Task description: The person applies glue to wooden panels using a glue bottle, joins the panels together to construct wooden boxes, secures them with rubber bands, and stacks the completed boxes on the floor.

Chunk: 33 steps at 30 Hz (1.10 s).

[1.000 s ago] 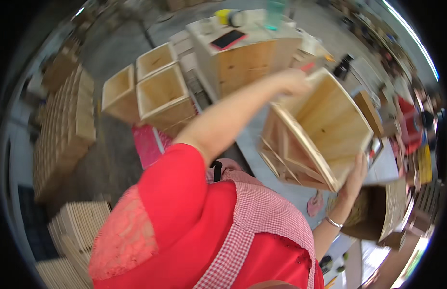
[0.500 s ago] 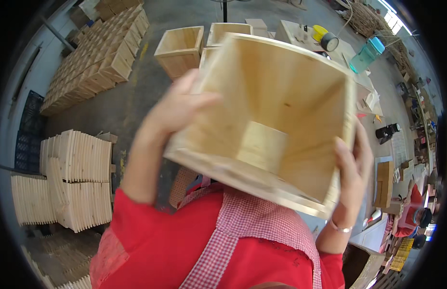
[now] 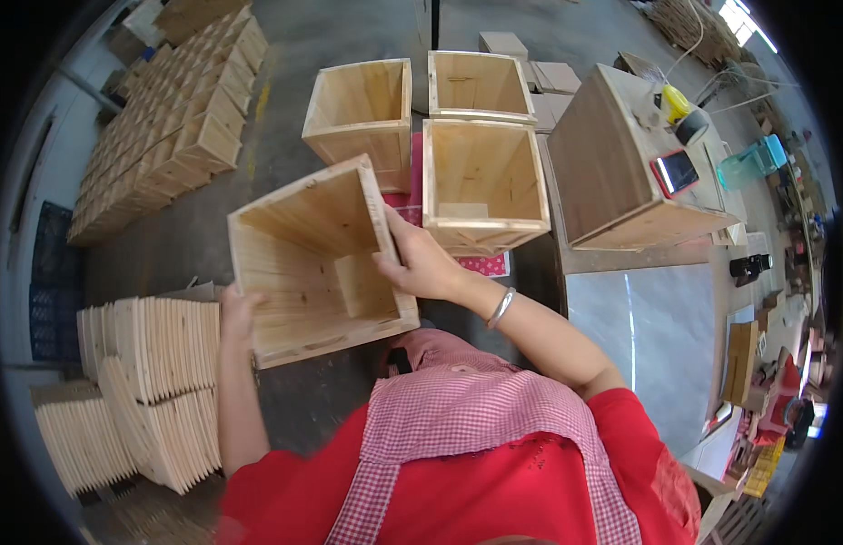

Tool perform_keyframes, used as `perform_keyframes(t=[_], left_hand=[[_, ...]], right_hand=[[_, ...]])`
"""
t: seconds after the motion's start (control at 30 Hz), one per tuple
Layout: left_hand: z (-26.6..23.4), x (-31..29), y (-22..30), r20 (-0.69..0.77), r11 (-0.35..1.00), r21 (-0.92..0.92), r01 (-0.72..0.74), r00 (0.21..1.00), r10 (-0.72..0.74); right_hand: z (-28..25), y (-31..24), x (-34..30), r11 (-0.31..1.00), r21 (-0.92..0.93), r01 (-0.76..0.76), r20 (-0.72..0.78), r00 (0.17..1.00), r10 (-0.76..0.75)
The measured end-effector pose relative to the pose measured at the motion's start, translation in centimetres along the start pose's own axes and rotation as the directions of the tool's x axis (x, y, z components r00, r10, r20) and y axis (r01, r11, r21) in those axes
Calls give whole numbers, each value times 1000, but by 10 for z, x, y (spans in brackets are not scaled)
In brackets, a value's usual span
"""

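Observation:
Between my two hands is an open-topped wooden box (image 3: 299,250), tapered, tilted so I look down into its pale interior. My right hand (image 3: 421,259) grips its right wall, thumb inside the rim and a silver bangle on the wrist. On the box's left wall, my left hand (image 3: 240,318) is closed and blurred, its fingers partly hidden. Just beyond stand three similar boxes: one at the left (image 3: 358,141), one at the back (image 3: 481,86) and one nearer me (image 3: 485,186). Red patterned cloth (image 3: 485,264) shows under the nearer one.
Stacked slatted wooden panels (image 3: 167,354) stand at my left. Farther left, rows of finished boxes (image 3: 167,136) are piled up. To my right, a large wooden case (image 3: 603,163) carries a phone (image 3: 676,173) and tape, beside a grey sheet-topped table (image 3: 639,336). A turquoise bottle (image 3: 753,163) stands farther right.
The held box has moved from in front of my chest to the left and lower, and turned. Both hands travelled with it, uncovering the grey table and the boxes beyond.

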<state>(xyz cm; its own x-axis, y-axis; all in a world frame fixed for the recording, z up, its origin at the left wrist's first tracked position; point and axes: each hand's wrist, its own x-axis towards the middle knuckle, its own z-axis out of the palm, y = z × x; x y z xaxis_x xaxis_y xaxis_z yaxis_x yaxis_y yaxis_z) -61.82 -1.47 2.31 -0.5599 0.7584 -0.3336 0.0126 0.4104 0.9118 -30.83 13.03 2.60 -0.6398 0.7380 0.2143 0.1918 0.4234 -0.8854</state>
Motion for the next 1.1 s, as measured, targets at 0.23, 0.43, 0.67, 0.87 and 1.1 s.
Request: perform_keyframes(t=[0.23, 0.43, 0.67, 0.87, 1.1], left_hand=[[75, 161, -57, 271, 994, -110, 8, 962, 22], [98, 212, -53, 306, 993, -116, 36, 952, 2], [119, 221, -28, 293, 994, -74, 76, 955, -52], [116, 231, -41, 261, 997, 70, 33, 964, -50], [103, 253, -71, 147, 893, 449, -19, 988, -53]], right_hand=[[-5, 99, 56, 925, -301, -231, -51, 973, 226], [-61, 83, 45, 916, -9, -402, -154, 905, 396], [-157, 147, 0, 507, -617, -602, -652, 752, 99], [-174, 234, -33, 398, -271, -876, -595, 478, 646], [-154, 235, -42, 452, -479, -752, -668, 647, 369]])
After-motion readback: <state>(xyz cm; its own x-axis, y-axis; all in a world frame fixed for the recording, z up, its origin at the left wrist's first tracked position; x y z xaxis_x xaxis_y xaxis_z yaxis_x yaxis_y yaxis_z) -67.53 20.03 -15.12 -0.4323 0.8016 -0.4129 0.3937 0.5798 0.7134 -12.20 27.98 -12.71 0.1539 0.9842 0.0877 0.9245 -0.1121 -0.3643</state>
